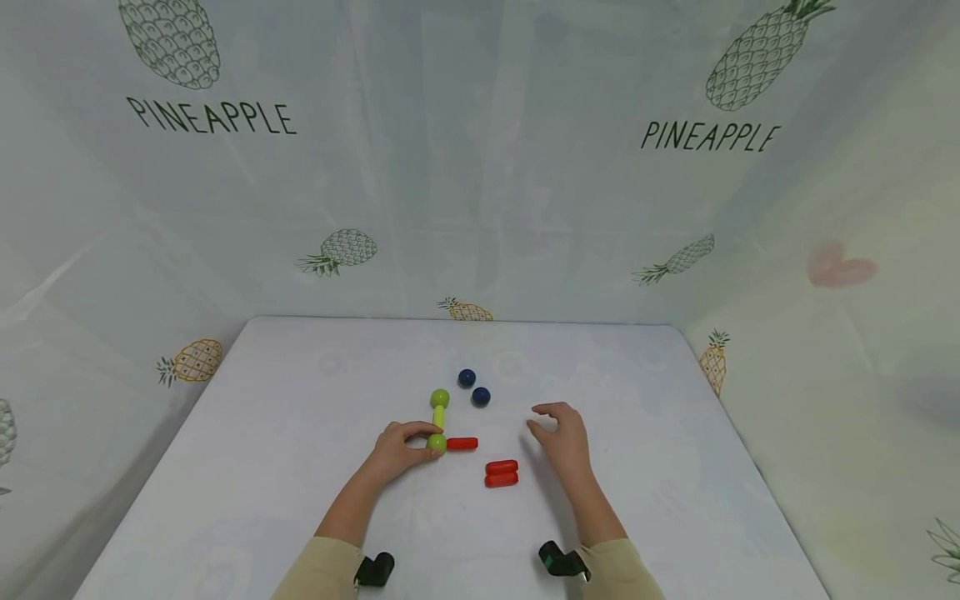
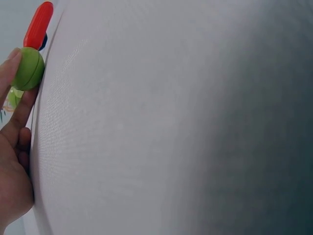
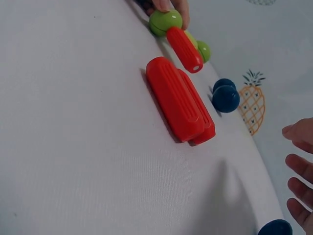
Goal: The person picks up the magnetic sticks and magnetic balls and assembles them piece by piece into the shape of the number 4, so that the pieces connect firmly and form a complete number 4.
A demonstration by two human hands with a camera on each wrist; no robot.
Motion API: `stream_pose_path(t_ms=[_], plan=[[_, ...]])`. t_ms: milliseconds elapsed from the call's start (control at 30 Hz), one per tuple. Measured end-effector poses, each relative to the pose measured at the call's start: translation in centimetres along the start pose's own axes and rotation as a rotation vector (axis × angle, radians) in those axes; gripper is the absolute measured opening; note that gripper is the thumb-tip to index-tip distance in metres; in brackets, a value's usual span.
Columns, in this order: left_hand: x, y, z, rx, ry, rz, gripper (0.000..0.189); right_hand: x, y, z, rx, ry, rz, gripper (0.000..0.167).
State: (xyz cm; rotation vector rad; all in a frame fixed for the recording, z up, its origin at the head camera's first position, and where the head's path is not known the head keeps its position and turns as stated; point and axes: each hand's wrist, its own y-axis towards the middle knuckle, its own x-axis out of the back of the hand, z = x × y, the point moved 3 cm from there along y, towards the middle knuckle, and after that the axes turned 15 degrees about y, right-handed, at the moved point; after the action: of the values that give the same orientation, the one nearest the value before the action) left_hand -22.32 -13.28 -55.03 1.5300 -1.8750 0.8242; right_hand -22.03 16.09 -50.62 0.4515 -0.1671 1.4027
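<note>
Only right wrist: red rod's [image 3: 183,48] white spot [image 3: 196,68]

Wears plain beige sleeves [image 1: 318,573] ending partway along bare forearms [image 1: 351,510]; bears a black, bent device [image 1: 562,560] with a rounded end beside each cuff [image 1: 606,547].

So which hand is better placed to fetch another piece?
Probably the right hand: it holds nothing and hovers near two loose red rods, while the left hand grips a green ball.

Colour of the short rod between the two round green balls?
Lime-yellow; the short rod shows best in the head view.
</note>
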Motion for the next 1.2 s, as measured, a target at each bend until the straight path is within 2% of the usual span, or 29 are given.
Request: stream_pose_path(t_ms=[233, 467, 833, 1200], plan=[[-0.1, 0.1, 0.1, 0.009, 0.001, 0.003, 0.03, 1.1, -0.3, -0.7, -0.065, -0.003, -0.034, 0.025], [0.0, 0.1, 0.1, 0.005, -0.006, -0.001, 0.03, 1.8, -0.5, -1.4, -0.04, -0.004, -0.079, 0.024], [-0.1, 0.2, 0.3, -0.003, -0.009, -0.002, 0.03, 3.1, -1.0, -2.1, -0.088, 0.028, -0.095, 0.026], [0.1, 0.0, 0.0, 0.0, -0.007, -0.004, 0.03, 4.0, -1.2, -3.1, -0.101, 0.008, -0.107, 0.028]])
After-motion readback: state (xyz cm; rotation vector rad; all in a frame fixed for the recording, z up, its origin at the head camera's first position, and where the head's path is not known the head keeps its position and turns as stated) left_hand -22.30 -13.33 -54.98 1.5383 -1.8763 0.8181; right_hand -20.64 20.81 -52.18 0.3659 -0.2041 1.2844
